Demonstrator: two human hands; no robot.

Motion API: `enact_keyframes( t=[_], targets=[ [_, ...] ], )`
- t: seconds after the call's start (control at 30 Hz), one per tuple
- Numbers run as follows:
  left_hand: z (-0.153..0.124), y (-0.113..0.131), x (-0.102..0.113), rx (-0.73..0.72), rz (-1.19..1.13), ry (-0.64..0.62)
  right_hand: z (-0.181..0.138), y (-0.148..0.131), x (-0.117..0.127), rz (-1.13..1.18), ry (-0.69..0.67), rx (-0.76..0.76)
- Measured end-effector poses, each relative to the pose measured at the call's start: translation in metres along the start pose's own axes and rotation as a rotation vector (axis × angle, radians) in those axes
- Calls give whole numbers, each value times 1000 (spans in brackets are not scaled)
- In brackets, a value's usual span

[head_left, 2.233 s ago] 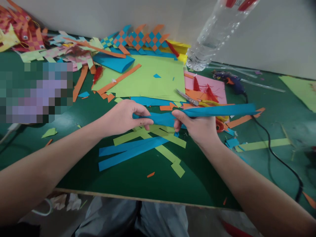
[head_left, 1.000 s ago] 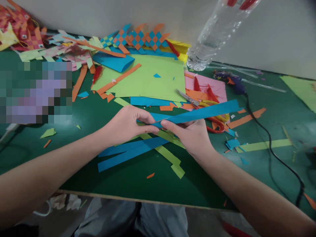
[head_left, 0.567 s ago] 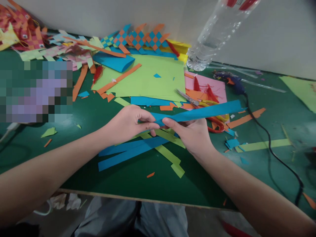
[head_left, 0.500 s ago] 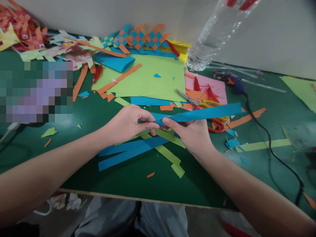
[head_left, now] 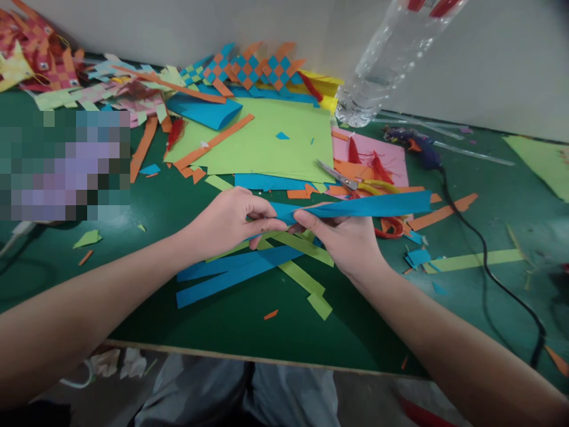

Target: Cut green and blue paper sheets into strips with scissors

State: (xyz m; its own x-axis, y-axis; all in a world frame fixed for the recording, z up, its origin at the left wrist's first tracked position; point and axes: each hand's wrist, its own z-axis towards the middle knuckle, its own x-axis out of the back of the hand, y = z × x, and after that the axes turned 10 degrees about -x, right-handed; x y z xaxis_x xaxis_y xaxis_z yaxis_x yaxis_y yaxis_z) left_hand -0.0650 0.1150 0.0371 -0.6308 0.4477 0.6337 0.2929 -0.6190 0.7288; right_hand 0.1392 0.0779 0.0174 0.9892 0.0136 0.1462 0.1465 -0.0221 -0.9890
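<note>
Between my two hands is a blue paper strip [head_left: 377,204], held above the table, with its long end sticking out to the right. My left hand [head_left: 242,219] pinches its left part between thumb and fingers. The thumb of my right hand [head_left: 342,237] presses on the strip near its middle, with the fingers mostly hidden behind it. An orange edge shows just beside the right thumb. Under my hands lie loose blue strips [head_left: 235,273] and light green strips [head_left: 302,277] that cross one another. Yellow-and-red-handled scissors [head_left: 342,176] rest just beyond the right hand.
Green paper sheets [head_left: 275,136] lie behind my hands. Woven paper fish [head_left: 249,68] stand along the wall, near a tilted clear bottle [head_left: 377,65]. At right is a dark glue gun [head_left: 422,148] with its black cord [head_left: 480,237]. A blurred-out object [head_left: 71,172] sits at left.
The blue strip's right end has dipped slightly and tilted less. My left fingers have shifted a little along the strip, and more of its blue surface shows between my hands.
</note>
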Motion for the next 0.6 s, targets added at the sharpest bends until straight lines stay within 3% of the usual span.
enact_keyframes(
  t=[0.17, 0.43, 0.6],
  targets=[
    [-1, -1, -1, -39, 20, 16, -1, -4, -1, -3, 24, -33],
    [-3, -2, 0, 83, -55, 2, 7, 4, 4, 100, -50, -141],
    [-1, -3, 3, 86, -72, -7, 13, 8, 9, 143, 5, -140]
  ],
)
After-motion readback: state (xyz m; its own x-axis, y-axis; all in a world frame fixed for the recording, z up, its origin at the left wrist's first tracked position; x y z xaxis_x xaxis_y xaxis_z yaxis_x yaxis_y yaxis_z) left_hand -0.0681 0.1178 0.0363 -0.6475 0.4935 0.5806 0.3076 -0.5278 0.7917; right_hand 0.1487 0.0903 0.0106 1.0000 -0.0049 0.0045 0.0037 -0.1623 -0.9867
